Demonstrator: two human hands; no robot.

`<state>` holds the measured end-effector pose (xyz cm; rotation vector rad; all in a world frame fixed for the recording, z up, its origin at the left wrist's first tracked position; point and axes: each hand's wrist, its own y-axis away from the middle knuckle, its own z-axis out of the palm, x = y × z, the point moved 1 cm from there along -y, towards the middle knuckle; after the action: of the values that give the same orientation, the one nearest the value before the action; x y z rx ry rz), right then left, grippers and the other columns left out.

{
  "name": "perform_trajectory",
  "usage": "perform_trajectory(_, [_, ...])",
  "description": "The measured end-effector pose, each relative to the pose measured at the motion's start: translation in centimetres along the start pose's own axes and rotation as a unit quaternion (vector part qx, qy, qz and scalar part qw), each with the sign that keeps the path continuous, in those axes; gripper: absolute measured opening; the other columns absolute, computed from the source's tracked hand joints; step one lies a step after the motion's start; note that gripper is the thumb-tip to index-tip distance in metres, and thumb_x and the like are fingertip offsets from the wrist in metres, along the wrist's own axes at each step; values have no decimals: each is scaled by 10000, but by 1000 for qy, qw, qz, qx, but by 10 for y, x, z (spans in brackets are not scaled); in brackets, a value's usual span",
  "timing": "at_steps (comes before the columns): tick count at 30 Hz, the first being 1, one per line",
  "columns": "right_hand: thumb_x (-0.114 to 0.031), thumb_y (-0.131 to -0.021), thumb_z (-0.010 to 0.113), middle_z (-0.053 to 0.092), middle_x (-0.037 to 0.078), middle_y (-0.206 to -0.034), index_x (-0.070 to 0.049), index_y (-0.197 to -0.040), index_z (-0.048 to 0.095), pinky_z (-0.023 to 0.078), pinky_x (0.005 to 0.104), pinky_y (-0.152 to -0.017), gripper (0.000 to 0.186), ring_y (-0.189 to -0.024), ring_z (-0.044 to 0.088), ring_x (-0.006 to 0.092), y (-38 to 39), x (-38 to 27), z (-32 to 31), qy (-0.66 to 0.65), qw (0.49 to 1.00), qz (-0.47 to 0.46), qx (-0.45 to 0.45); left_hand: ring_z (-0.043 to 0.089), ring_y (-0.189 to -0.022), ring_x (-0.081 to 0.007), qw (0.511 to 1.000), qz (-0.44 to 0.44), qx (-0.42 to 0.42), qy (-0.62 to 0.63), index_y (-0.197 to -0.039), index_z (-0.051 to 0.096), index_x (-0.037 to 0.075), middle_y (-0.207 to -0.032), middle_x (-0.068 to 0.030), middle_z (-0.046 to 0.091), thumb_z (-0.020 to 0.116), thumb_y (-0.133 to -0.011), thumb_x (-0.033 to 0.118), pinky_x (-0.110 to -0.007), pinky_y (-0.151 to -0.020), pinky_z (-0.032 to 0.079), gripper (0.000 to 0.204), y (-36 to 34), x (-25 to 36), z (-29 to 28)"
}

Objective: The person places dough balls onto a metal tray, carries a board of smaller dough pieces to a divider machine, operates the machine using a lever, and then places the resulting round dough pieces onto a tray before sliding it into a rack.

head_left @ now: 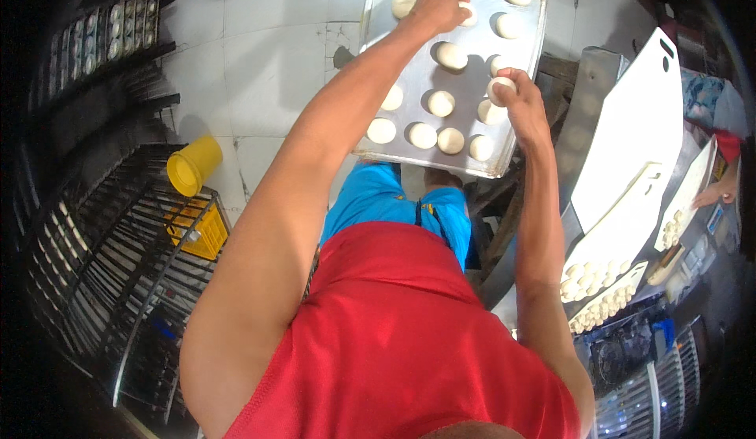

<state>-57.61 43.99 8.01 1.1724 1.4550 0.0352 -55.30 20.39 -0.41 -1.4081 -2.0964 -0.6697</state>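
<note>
A metal baking tray (416, 73) lies in front of me, with several round, pale dough balls spaced over it. Near its far side, my left hand (442, 4) has its fingers closed on a dough ball (468, 15), partly hidden by the fingers. My right hand (523, 102), at the tray's right edge, pinches another dough ball (501, 89) between thumb and fingers. That ball overlaps a dough ball (491, 113) on the tray; I cannot tell whether they touch. Other dough balls (452, 55) sit between my hands and along the near edge.
At right, a large white board (630, 136) and smaller boards bear clusters of dough pieces (606, 307). Another person's hand (720, 190) is by a board at far right. Dark metal racks (102, 258) stand at left, near a yellow bucket (194, 166) and yellow crate (206, 230).
</note>
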Motion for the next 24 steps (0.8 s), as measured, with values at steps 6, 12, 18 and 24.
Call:
perform_trajectory(6, [-210, -886, 715, 673, 125, -950, 1, -1185, 597, 493, 315, -791, 385, -857, 624, 155, -36, -41, 0, -4, 992, -126, 27, 550, -1204, -352, 994, 16, 101, 46, -1209, 659, 42, -1302, -202, 564, 754, -829, 264, -427, -1008, 466, 451, 14, -2, -11])
perform_trajectory(12, [-310, -882, 727, 690, 160, -1101, 2, -1196, 645, 514, 381, -888, 451, -996, 668, 269, -153, -78, 20, 160, 955, -224, 108, 520, -1246, -335, 979, 14, 191, 73, -1255, 593, 18, -1301, -180, 548, 744, -868, 237, -435, -1030, 463, 470, 102, -14, -43])
perform_trajectory(18, [-372, -896, 707, 670, 178, -1200, -18, -1235, 649, 516, 399, -910, 493, -1059, 657, 311, -191, -66, 31, 303, 853, -382, 185, 622, -1002, -306, 960, -217, 127, 123, -1281, 567, 16, -1199, -192, 580, 684, -884, 104, -416, -869, 517, 422, 220, -39, -37])
perform_trajectory(24, [-356, -928, 661, 656, 238, -1158, 32, -1235, 630, 485, 436, -952, 496, -1094, 629, 372, -29, 31, -17, 250, 926, -106, 264, 652, -880, -294, 942, -263, 123, 169, -1223, 583, 16, -1108, -173, 623, 671, -883, 90, -409, -798, 529, 359, 254, -51, -11])
